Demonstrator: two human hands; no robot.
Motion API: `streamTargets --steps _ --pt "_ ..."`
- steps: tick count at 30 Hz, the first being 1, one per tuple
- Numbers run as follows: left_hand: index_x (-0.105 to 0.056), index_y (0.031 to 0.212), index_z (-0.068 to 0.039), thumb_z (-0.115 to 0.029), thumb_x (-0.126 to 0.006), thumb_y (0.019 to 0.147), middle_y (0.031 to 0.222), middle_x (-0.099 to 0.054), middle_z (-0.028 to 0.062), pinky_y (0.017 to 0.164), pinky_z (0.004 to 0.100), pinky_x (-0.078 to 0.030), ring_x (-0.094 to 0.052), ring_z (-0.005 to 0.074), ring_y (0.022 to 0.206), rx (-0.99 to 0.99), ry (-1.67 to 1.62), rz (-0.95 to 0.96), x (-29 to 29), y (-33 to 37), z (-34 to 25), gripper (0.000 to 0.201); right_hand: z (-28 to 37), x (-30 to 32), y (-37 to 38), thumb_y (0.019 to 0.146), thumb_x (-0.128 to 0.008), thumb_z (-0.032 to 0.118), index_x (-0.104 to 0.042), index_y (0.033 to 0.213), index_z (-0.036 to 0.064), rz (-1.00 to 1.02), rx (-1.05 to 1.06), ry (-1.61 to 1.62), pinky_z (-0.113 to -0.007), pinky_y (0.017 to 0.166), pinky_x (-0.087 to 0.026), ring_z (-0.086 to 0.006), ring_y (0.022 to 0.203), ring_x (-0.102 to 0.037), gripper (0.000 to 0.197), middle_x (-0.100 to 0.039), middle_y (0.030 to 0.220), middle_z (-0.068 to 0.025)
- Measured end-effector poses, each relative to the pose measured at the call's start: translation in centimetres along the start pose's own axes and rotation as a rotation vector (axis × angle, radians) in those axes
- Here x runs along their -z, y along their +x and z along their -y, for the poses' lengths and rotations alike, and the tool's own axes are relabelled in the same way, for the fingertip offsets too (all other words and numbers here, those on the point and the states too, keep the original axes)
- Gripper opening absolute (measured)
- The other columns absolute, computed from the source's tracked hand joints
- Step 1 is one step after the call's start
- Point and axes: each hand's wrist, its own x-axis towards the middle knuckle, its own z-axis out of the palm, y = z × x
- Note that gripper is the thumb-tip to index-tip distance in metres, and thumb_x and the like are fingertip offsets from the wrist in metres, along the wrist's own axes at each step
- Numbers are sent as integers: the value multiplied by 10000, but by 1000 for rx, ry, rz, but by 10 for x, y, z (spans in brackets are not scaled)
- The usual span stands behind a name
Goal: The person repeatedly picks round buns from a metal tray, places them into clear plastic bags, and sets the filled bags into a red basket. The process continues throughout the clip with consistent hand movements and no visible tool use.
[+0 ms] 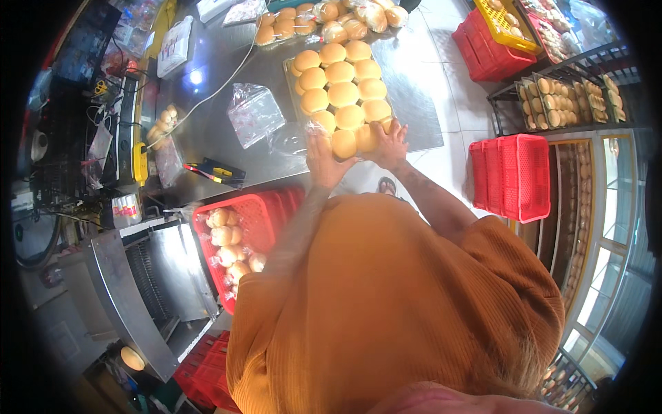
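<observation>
Rows of round golden buns [343, 94] lie close together on a flat tray [288, 76] on the steel table, with more buns under the left side of the top layer. At the near left corner my left hand [325, 160] curls round a bun [344, 144], fingers along its left side and thumb at its front. My right hand [390, 145] grips the near right bun [367, 139], its fingers partly over it. Clear plastic [288, 141] lies beside my left hand; whether the fingers touch it is not plain.
A clear bag [254, 114] and black-and-yellow tool [215, 172] lie left on the steel table [207, 127]. Bagged buns [355, 21] sit at its far edge. A red crate [252, 214] holding bagged buns stands near left. Red crates [512, 176] and a bun rack [569, 103] stand right.
</observation>
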Motion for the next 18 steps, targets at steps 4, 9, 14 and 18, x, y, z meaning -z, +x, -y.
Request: streamTargets --steps 4,9,14,18 --pt "-212 1697 6 -498 -955 720 1770 -206 271 1245 638 -327 -294 441 1609 65 26 -14 -6 5 -9 1327 12 1 6 691 -967 528 -457 1570 357 -21 -58 19 -799 995 -512 -721 1503 -175 1030 -222 1661 -276" --pt "-184 1714 -3 -494 -954 710 1774 -207 255 1250 628 -330 -290 425 1616 129 3 -14 -10 20 -16 1358 11 1 19 688 -949 613 -439 1575 378 -26 -36 -4 -735 1042 -524 -615 1490 -257 1050 -229 1630 -249" --pt "-201 1711 11 -488 -954 711 1775 -213 248 1272 605 -318 -285 416 1621 132 8 -25 -10 22 -15 1347 -2 22 36 725 -928 476 -520 1532 350 100 62 -82 -699 1015 -552 -612 1432 -356 914 -328 1565 -267" --pt "-201 1708 24 -489 -955 713 1777 -208 247 1290 584 -306 -267 407 1628 64 31 -57 -12 20 -12 1349 -20 42 47 729 -905 413 -536 1525 355 189 196 -129 -666 1027 -565 -584 1387 -426 879 -353 1539 -242"
